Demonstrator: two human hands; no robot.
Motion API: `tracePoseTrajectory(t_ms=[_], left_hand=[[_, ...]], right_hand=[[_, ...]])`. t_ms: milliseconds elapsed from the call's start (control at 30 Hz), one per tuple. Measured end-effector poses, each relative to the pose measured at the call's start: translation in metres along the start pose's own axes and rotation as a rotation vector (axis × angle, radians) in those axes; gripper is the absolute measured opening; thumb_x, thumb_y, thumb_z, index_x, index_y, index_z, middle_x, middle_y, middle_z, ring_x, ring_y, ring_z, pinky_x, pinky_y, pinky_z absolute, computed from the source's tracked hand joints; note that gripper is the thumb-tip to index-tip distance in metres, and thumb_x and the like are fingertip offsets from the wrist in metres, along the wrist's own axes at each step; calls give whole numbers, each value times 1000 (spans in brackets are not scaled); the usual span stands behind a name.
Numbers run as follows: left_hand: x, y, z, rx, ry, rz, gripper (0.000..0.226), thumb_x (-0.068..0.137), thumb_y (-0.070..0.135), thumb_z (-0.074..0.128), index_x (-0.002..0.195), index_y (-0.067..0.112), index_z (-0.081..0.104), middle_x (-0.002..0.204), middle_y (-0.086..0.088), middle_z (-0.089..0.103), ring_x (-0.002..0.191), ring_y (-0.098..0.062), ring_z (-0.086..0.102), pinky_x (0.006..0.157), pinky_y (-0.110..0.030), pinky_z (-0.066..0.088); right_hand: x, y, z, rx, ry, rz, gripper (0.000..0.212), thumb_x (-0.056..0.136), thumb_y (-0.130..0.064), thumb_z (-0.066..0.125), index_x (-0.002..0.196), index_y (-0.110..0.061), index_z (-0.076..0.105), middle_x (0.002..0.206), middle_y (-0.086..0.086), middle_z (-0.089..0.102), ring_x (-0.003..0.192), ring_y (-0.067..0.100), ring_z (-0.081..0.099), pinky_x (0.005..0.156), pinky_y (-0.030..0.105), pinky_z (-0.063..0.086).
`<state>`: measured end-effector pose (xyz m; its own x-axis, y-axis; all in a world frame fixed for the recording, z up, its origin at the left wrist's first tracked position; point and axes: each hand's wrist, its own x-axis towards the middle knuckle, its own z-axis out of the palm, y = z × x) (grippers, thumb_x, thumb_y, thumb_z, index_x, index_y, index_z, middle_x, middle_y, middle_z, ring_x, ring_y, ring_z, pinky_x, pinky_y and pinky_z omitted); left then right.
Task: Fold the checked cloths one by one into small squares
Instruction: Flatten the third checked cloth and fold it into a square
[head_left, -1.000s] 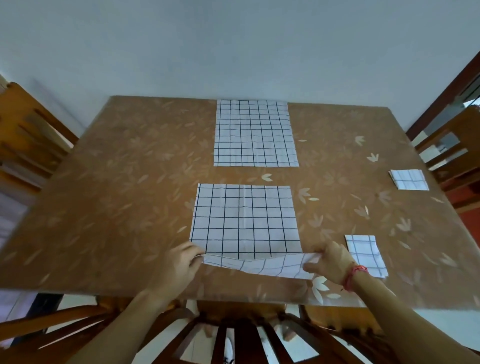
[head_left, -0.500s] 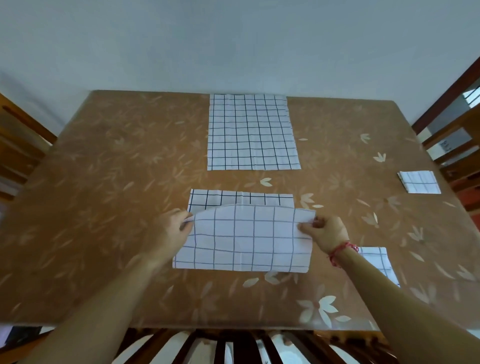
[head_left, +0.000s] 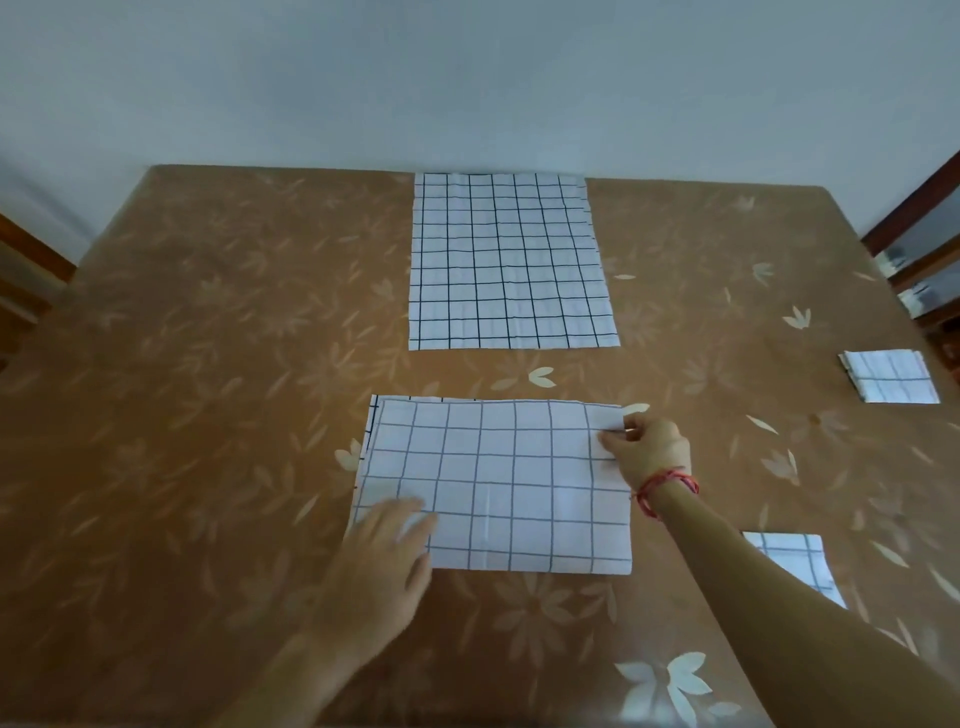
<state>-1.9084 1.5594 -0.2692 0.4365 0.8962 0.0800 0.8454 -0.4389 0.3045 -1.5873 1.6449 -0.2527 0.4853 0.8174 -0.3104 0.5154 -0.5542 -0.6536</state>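
Two layers are seen in the half-folded cloth (head_left: 498, 483), which lies on the table (head_left: 208, 364) at about 6 o'clock from the table's middle, with a thin strip of the under layer showing along its 9 o'clock edge. The step in hand is judged to be the squaring of this first fold. The top layer's corners are best drawn out to meet those beneath, the 12 o'clock edges matched, and the crease at 6 o'clock pressed flat before a second fold is begun, since any offset would be carried into the small square. The right hand (head_left: 649, 452) is closed on the cloth's corner at 2 o'clock, with thumb and fingertips pinched together on the edge. The left hand (head_left: 384, 556) is laid on the corner at 7 o'clock with fingers stretched flat and nothing grasped, though it is blurred. An unfolded cloth (head_left: 509, 260) is spread at 12 o'clock, well apart. A far square (head_left: 891, 383) is set at 3 o'clock and a near square (head_left: 789, 558) at 4 o'clock, partly hidden by the right forearm.
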Motion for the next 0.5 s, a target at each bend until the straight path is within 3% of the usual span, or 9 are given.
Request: tracePoseTrajectory(t_ms=[67, 167, 267, 500], left_hand=[[-16, 16, 19, -20, -89, 74, 36, 91, 35, 52, 124, 21, 60, 130, 4, 51, 123, -14, 49, 100, -32, 48], [-27, 32, 37, 1, -178, 108, 43, 93, 40, 45, 128, 21, 59, 138, 2, 48, 131, -16, 44, 106, -30, 41], [-26, 37, 45, -3, -205, 95, 46, 94, 40, 43, 134, 20, 55, 144, 0, 45, 136, -17, 39, 108, -32, 40], [-24, 37, 58, 87, -299, 54, 57, 94, 42, 43, 144, 15, 42, 155, -6, 32, 144, -22, 28, 110, -41, 38]], right_hand=[[4, 0, 4, -17, -17, -12, 8, 84, -23, 66, 91, -20, 70, 73, -7, 65, 72, 13, 62, 57, 18, 42], [5, 0, 8, 7, -27, 10, 28, 85, -26, 67, 112, -21, 65, 95, -2, 69, 86, 17, 62, 78, 28, 51], [-1, 2, 10, -86, -19, -32, 44, 86, -30, 67, 128, -21, 56, 120, 3, 64, 107, 22, 60, 93, 36, 49], [-60, 31, 45, -475, -149, -404, 61, 91, -34, 57, 146, -17, 35, 152, 9, 33, 138, 27, 34, 111, 40, 34]])
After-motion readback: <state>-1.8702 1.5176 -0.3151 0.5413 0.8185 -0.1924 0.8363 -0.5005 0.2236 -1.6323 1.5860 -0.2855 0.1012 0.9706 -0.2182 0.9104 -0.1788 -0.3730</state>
